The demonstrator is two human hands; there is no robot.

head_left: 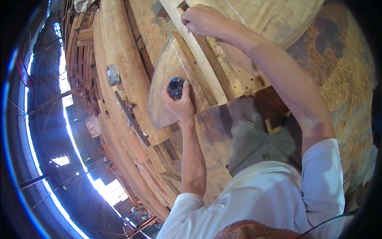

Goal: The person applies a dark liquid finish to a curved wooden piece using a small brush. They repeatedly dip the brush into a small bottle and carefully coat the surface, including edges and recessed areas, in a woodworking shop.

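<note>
My left hand (181,104) is closed round a small, dark, glossy object with a round open top (176,86), like a little pot; its exact kind does not show. It is over a wide, rounded wooden slab (162,95) marked with a thin pale line. Further forward, my right hand (201,20) is closed with fingers curled down at a long squared timber (199,53). What its fingers grip, if anything, is hidden. The timber lies between the slab and a larger rounded board (274,20), which also bears a pale line.
Long logs and planks (123,59) lie to the left, carrying a round tin-like item (113,75) and a long dark tool (131,117). Stacked reddish boards (81,47) stand behind. Sawdust (346,87) covers the ground at right. My legs (258,139) are close to the timber's near end.
</note>
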